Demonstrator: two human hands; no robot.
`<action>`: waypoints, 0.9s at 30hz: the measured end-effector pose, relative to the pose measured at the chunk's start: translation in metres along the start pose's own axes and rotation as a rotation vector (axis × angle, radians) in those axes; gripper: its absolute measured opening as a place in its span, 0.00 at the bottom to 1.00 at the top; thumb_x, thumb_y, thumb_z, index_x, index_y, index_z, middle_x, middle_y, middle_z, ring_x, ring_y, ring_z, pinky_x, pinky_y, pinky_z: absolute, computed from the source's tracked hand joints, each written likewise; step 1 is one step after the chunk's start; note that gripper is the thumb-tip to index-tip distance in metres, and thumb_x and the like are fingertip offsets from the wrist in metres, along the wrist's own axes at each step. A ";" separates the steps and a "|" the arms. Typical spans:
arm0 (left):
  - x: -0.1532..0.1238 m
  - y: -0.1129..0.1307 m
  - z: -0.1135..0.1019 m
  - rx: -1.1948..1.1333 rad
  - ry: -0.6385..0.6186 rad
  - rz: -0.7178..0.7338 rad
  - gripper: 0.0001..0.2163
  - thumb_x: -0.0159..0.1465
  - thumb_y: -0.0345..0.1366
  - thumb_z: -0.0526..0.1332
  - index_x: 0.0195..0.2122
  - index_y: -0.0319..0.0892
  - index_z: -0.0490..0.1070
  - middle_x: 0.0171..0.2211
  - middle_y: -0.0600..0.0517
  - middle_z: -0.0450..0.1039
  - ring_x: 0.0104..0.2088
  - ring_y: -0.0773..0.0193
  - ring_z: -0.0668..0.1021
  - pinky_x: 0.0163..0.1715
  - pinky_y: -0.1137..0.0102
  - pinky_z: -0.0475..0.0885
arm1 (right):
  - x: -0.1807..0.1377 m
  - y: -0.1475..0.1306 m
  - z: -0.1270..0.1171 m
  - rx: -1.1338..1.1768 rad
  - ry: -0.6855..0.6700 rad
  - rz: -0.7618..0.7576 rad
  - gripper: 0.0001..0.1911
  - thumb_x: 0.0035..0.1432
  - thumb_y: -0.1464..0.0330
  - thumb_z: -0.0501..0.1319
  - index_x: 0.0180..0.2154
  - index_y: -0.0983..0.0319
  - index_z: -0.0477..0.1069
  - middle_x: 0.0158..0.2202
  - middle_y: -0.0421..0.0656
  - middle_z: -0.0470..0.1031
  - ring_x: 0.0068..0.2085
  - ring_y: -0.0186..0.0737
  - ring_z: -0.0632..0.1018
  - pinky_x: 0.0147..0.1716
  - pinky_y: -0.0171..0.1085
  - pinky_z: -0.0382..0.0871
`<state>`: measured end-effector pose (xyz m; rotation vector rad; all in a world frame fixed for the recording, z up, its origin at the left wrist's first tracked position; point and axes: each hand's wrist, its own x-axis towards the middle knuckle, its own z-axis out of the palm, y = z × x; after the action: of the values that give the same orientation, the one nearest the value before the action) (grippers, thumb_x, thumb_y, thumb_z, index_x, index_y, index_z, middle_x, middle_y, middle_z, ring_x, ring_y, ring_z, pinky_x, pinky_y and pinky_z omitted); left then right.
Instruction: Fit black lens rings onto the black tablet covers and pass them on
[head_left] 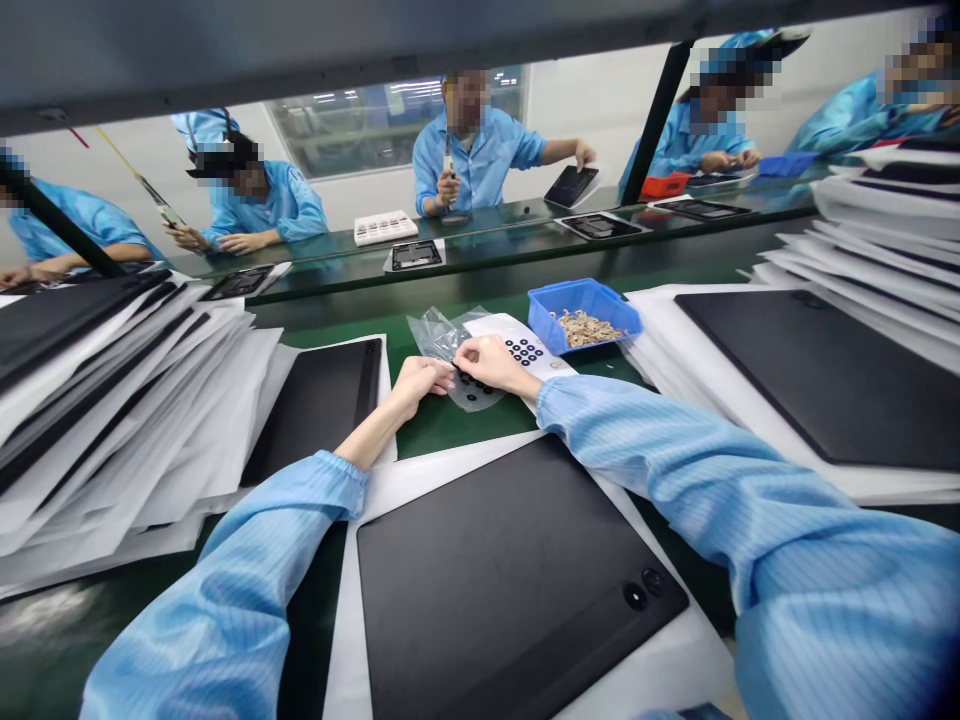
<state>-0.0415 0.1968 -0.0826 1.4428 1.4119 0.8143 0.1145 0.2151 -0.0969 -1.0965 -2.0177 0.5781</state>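
Observation:
My left hand (421, 386) and my right hand (491, 362) meet fingertip to fingertip, both pinched closed. Whatever lies between the fingertips is too small to make out. Just under them is a clear plastic bag (442, 335) with small black round pieces (472, 397). By my right wrist, a white sheet (491, 325) carries rows of black rings (526, 352). Nearest to me, a black tablet back panel (495, 580) lies on white paper (341, 650), its two round camera openings (645, 588) at the right corner.
A blue bin (551, 305) holds many small beige parts (589, 328). Panels interleaved with white sheets are stacked at left (172, 420) and right (862, 360). Across the line, several people in blue work at a conveyor (495, 236). A grey shelf (300, 50) hangs overhead.

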 end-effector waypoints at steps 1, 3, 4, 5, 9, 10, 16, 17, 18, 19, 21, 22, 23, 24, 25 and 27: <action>-0.001 0.001 -0.001 0.015 -0.009 -0.005 0.06 0.63 0.32 0.59 0.33 0.34 0.69 0.29 0.53 0.71 0.27 0.71 0.74 0.27 0.74 0.72 | 0.001 0.001 -0.002 0.026 -0.005 0.023 0.12 0.59 0.65 0.59 0.28 0.66 0.70 0.26 0.37 0.73 0.29 0.33 0.75 0.33 0.37 0.71; -0.002 0.002 -0.004 0.056 -0.030 -0.018 0.06 0.63 0.33 0.59 0.33 0.34 0.69 0.28 0.54 0.71 0.26 0.71 0.74 0.25 0.75 0.71 | 0.002 0.001 -0.007 0.093 -0.025 0.068 0.10 0.58 0.67 0.60 0.27 0.66 0.70 0.25 0.37 0.73 0.28 0.32 0.75 0.31 0.36 0.71; -0.003 0.003 -0.005 0.083 -0.037 -0.024 0.06 0.63 0.33 0.59 0.32 0.34 0.69 0.27 0.54 0.71 0.24 0.72 0.74 0.24 0.75 0.71 | 0.004 0.000 -0.010 0.131 -0.038 0.088 0.09 0.57 0.69 0.60 0.27 0.66 0.70 0.24 0.37 0.73 0.27 0.32 0.75 0.29 0.34 0.71; -0.003 0.003 -0.006 0.116 -0.041 -0.029 0.07 0.63 0.34 0.59 0.31 0.34 0.69 0.25 0.55 0.70 0.22 0.73 0.73 0.22 0.76 0.69 | 0.005 -0.002 -0.014 0.170 -0.049 0.107 0.08 0.56 0.71 0.60 0.26 0.66 0.71 0.22 0.38 0.73 0.26 0.32 0.75 0.28 0.33 0.71; -0.002 0.005 -0.014 0.267 -0.011 -0.021 0.14 0.58 0.36 0.63 0.18 0.36 0.66 0.13 0.57 0.64 0.12 0.74 0.64 0.15 0.77 0.60 | 0.005 -0.023 -0.032 0.292 -0.095 0.163 0.08 0.54 0.74 0.59 0.23 0.66 0.71 0.20 0.40 0.74 0.23 0.31 0.74 0.23 0.30 0.69; -0.002 0.006 -0.017 0.299 0.002 -0.017 0.16 0.56 0.37 0.64 0.15 0.37 0.64 0.10 0.57 0.62 0.11 0.73 0.62 0.14 0.76 0.58 | 0.002 -0.032 -0.036 0.313 -0.115 0.177 0.08 0.53 0.74 0.60 0.22 0.65 0.71 0.19 0.40 0.73 0.21 0.30 0.73 0.21 0.29 0.68; -0.032 0.014 -0.029 0.443 0.158 0.084 0.14 0.51 0.37 0.67 0.18 0.42 0.61 0.10 0.58 0.58 0.14 0.70 0.63 0.17 0.74 0.54 | -0.063 -0.078 -0.066 0.364 -0.263 0.316 0.09 0.47 0.76 0.62 0.17 0.66 0.71 0.13 0.37 0.67 0.17 0.29 0.68 0.15 0.28 0.62; -0.044 0.017 -0.025 0.467 0.202 0.155 0.12 0.52 0.36 0.66 0.20 0.42 0.61 0.12 0.58 0.59 0.15 0.70 0.64 0.18 0.75 0.54 | -0.081 -0.081 -0.071 0.355 -0.286 0.335 0.09 0.47 0.76 0.62 0.17 0.66 0.71 0.13 0.37 0.67 0.17 0.28 0.68 0.15 0.28 0.62; -0.058 0.019 -0.018 0.524 0.228 0.291 0.11 0.54 0.36 0.64 0.22 0.42 0.60 0.14 0.59 0.61 0.17 0.70 0.65 0.20 0.75 0.55 | -0.099 -0.083 -0.077 0.345 -0.299 0.362 0.09 0.47 0.76 0.62 0.18 0.65 0.71 0.14 0.37 0.67 0.17 0.28 0.68 0.14 0.28 0.62; -0.073 0.022 -0.010 0.562 0.199 0.418 0.09 0.56 0.36 0.62 0.24 0.42 0.61 0.17 0.58 0.63 0.18 0.70 0.66 0.21 0.76 0.57 | -0.118 -0.084 -0.082 0.336 -0.298 0.402 0.08 0.47 0.75 0.62 0.18 0.65 0.71 0.14 0.37 0.67 0.16 0.28 0.67 0.14 0.28 0.61; -0.104 0.026 0.011 0.573 0.030 0.613 0.09 0.58 0.36 0.58 0.23 0.42 0.61 0.19 0.57 0.64 0.20 0.70 0.67 0.22 0.75 0.59 | -0.154 -0.082 -0.089 0.332 -0.259 0.513 0.07 0.48 0.73 0.62 0.20 0.64 0.70 0.14 0.37 0.66 0.16 0.28 0.67 0.13 0.27 0.61; -0.118 0.026 0.021 0.560 -0.079 0.701 0.08 0.59 0.35 0.57 0.23 0.42 0.62 0.20 0.56 0.65 0.21 0.69 0.68 0.23 0.75 0.61 | -0.168 -0.080 -0.092 0.341 -0.231 0.571 0.07 0.48 0.72 0.62 0.21 0.64 0.70 0.15 0.37 0.66 0.16 0.27 0.66 0.13 0.27 0.61; -0.129 0.025 0.031 0.555 -0.188 0.785 0.07 0.60 0.34 0.56 0.25 0.42 0.63 0.23 0.55 0.66 0.24 0.68 0.69 0.26 0.74 0.63 | -0.181 -0.077 -0.093 0.355 -0.203 0.620 0.06 0.49 0.70 0.62 0.22 0.63 0.70 0.15 0.37 0.66 0.16 0.28 0.66 0.13 0.28 0.62; -0.138 0.022 0.040 0.559 -0.283 0.855 0.06 0.61 0.33 0.54 0.27 0.42 0.64 0.26 0.54 0.67 0.27 0.66 0.70 0.29 0.73 0.65 | -0.191 -0.075 -0.094 0.374 -0.180 0.657 0.06 0.49 0.69 0.62 0.22 0.63 0.70 0.16 0.37 0.66 0.16 0.28 0.67 0.13 0.28 0.62; -0.144 0.019 0.048 0.567 -0.359 0.908 0.05 0.62 0.33 0.53 0.29 0.42 0.64 0.29 0.52 0.67 0.31 0.64 0.71 0.32 0.71 0.66 | -0.198 -0.073 -0.094 0.393 -0.164 0.683 0.07 0.49 0.68 0.62 0.23 0.63 0.70 0.16 0.37 0.66 0.17 0.28 0.67 0.13 0.28 0.62; -0.147 0.009 0.058 0.600 -0.451 0.971 0.05 0.63 0.32 0.51 0.33 0.42 0.65 0.34 0.49 0.67 0.36 0.62 0.70 0.36 0.68 0.67 | -0.209 -0.073 -0.095 0.411 -0.159 0.715 0.07 0.49 0.66 0.62 0.24 0.63 0.70 0.16 0.38 0.66 0.17 0.29 0.67 0.14 0.29 0.63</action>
<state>-0.0022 0.0436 -0.0732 2.6568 0.5570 0.5531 0.2250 0.0029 -0.0733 -1.5272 -1.4823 1.4078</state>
